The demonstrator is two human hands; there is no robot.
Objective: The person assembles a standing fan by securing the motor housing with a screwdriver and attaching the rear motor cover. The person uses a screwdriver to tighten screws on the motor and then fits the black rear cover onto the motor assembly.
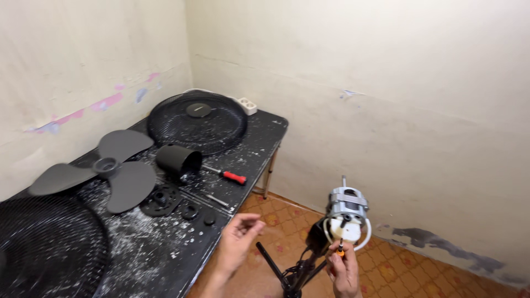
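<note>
A fan motor [346, 212], metal with a white lower housing and a shaft pointing up, stands on a black stand [295, 273] over the floor. My right hand [343, 270] grips a small screwdriver with an orange handle [340, 251], its tip pressed against the underside of the motor. To the left of the stand, my left hand [238, 238] hovers near the table edge, its fingers loosely curled with nothing visible in them.
A black, paint-speckled table [165, 251] carries two fan grilles [197, 122] [47, 248], a three-blade fan blade [107, 168], a black cylindrical cover [178, 160], a red-handled screwdriver [225, 175], round black rings and a white power strip [247, 105]. Orange patterned floor tiles [419, 276] lie below.
</note>
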